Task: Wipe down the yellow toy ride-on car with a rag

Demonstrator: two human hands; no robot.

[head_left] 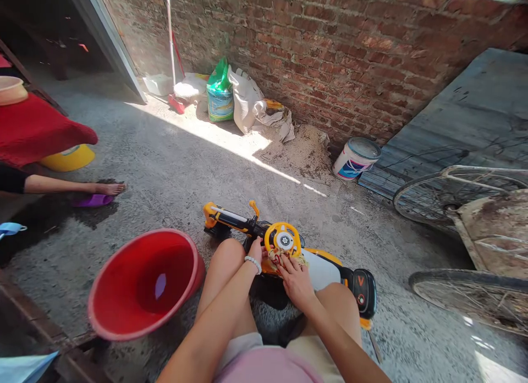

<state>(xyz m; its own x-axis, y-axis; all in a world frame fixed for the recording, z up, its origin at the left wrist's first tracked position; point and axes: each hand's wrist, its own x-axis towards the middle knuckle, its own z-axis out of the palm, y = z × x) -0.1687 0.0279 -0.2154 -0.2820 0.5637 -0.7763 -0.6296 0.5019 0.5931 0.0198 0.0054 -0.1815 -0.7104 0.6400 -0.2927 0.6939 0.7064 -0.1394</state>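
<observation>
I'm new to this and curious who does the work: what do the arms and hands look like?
They're a person's, with no sleeves or gloves in view. The bare left hand has a bracelet of round whitish beads at its wrist; the bare right hand shows nothing worn.

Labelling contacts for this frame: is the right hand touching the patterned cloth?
Touching. The head view shows the right hand with its fingers laid over the patterned cloth, no gap visible between them, beside the yellow steering wheel.
</observation>
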